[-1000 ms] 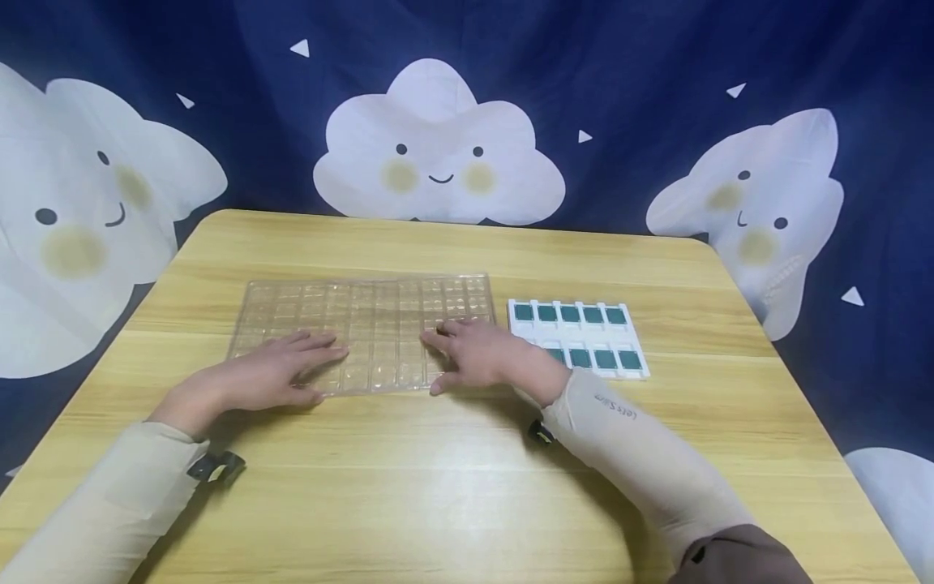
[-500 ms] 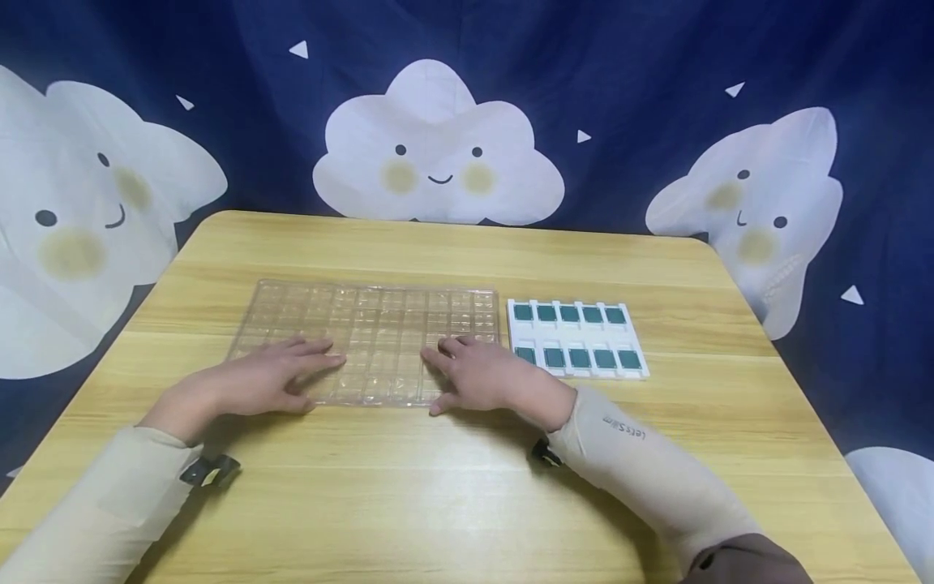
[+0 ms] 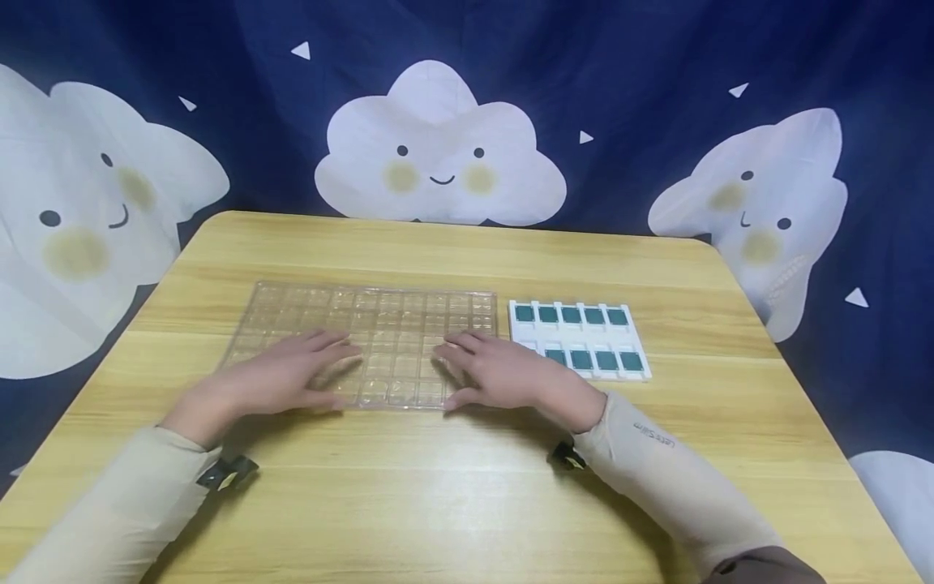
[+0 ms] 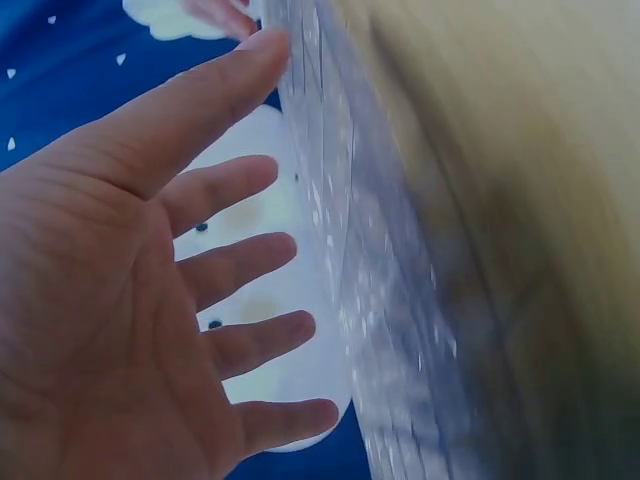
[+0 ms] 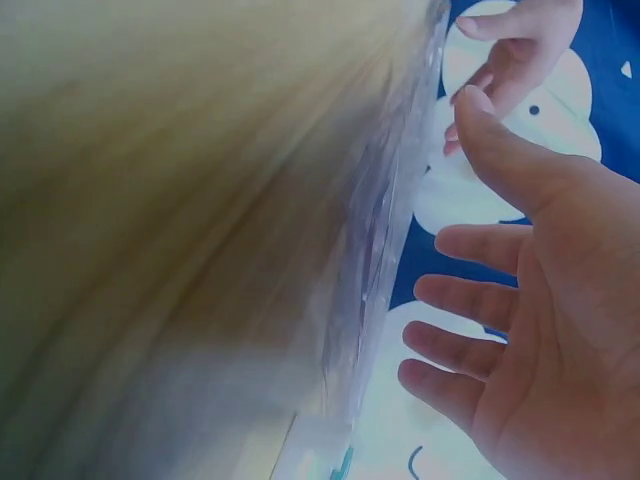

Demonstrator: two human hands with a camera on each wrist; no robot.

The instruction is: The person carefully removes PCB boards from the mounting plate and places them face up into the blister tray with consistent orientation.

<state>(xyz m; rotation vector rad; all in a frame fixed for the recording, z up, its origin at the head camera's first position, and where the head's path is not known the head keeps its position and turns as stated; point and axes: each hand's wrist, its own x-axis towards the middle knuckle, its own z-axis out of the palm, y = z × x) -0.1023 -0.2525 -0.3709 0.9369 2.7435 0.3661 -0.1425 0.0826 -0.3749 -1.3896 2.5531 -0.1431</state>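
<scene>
A clear plastic tray (image 3: 397, 324) divided into many small compartments lies flat on the table. Over its left part is my left hand (image 3: 273, 377), fingers spread and nearly straight. My right hand (image 3: 514, 373) is over its right part with the fingers loosely extended. Both palms (image 4: 110, 290) show bare in the wrist views, so neither hand holds anything. The fingertips look just off the tray, though exact contact is hard to tell. Beside the right hand lies a white rack (image 3: 584, 334) with two rows of green square pieces; the right hand hides part of its near left corner.
The wooden table (image 3: 452, 495) extends in front of the tray and behind it. A dark blue curtain (image 3: 620, 65) with white cloud figures hangs beyond the far edge. Each sleeve carries a small black device (image 3: 228, 472) at the wrist.
The clear tray has slid slightly right and toward me and turned a little straighter. Most recently both hands have shifted right while the tray stays about where it was.
</scene>
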